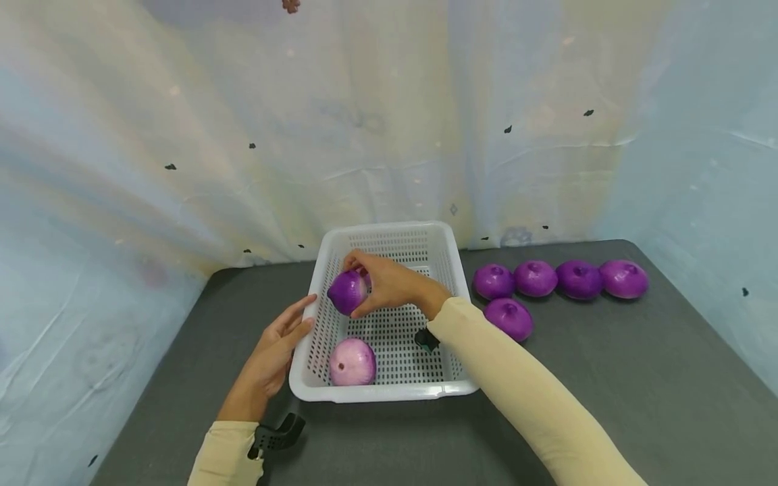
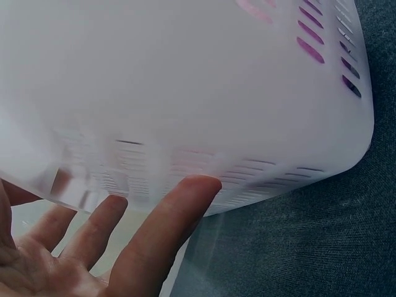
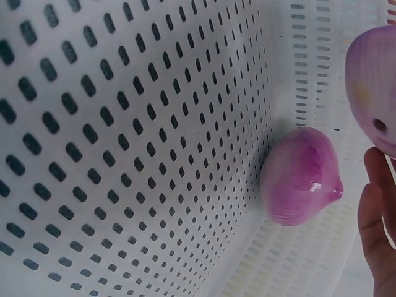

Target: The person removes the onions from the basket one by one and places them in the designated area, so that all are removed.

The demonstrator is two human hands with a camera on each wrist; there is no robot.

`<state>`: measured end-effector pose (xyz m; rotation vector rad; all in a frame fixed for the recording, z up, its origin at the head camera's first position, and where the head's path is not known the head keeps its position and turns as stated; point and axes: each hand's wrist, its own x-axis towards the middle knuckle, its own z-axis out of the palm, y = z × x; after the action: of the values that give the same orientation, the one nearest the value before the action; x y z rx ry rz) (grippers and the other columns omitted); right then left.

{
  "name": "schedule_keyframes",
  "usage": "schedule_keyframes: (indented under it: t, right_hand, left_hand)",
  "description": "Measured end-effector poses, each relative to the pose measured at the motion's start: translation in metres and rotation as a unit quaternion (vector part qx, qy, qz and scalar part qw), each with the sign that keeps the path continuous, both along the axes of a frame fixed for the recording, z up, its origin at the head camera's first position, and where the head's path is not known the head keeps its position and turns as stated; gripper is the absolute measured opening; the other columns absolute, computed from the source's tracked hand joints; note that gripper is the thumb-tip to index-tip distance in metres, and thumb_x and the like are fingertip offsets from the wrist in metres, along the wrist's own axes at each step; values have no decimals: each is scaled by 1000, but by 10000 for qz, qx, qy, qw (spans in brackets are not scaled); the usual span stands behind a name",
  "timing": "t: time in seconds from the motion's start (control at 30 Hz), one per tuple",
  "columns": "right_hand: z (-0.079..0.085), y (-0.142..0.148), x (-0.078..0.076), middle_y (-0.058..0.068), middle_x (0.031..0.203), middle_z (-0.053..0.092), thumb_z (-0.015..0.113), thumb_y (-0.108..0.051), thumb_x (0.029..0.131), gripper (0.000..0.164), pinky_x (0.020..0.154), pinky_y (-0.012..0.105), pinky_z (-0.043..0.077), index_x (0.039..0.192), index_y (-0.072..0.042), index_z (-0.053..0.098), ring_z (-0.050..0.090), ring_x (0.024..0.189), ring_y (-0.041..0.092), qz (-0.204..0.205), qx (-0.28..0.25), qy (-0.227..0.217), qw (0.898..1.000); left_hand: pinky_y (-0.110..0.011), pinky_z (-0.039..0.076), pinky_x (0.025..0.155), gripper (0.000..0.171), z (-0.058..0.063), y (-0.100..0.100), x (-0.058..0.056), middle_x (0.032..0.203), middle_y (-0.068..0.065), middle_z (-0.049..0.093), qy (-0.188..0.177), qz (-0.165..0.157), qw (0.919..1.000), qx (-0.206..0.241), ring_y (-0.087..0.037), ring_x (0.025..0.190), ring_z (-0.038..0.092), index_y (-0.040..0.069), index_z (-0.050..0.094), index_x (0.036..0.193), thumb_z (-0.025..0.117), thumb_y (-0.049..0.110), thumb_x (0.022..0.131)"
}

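Right grip (image 1: 390, 282): glossy bulbous onion (image 1: 345, 293); left grip (image 1: 275, 352) against slotted basket (image 1: 389, 393).

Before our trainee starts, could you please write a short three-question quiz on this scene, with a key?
1. How many purple onions can be seen on the dark table, to the right of the white basket?

2. What does the left hand touch?
A) an onion
B) the basket
C) the backdrop

3. True or false: the fingers of the right hand grip one onion, while a paler onion lies in the basket.

Key: 1. Five; 2. B; 3. True.
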<state>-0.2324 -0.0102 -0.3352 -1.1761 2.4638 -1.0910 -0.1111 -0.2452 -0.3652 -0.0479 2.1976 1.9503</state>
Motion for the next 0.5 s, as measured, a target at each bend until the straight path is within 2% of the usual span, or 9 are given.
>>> schedule_keyframes:
  t: [0.17,0.3,0.4,0.5]
  right_hand:
    - [2,-1,-2,3,132,56,92,-22,69,80,101,34,50,131,-17,41,56,123,20,7,-187,-76,9998]
    - [2,0,-2,3,137,55,91,-19,70,89,101,35,50,143,-18,39,57,124,19,63,-314,-82,9995]
    - [3,1,-2,3,141,54,90,-22,71,91,104,36,48,148,-19,41,55,126,19,102,-144,97,9998]
    - [2,1,-2,2,140,55,89,-26,71,85,106,35,46,144,-17,46,54,127,17,60,56,257,9996]
  left_hand:
    - [-37,53,90,58,1,-2,-1,159,-9,35,46,3,10000,9,-16,119,58,26,30,157,54,33,104]
    - [-37,54,89,59,1,-2,-2,158,-9,37,28,7,10000,63,-14,117,59,26,31,156,55,33,103]
    - [-37,54,88,59,1,-1,-2,159,-9,36,-29,30,10000,86,-13,115,60,27,31,156,55,33,103]
    - [-36,53,89,58,1,-1,-1,161,-7,34,-65,32,9999,71,-9,114,60,27,31,157,54,33,103]
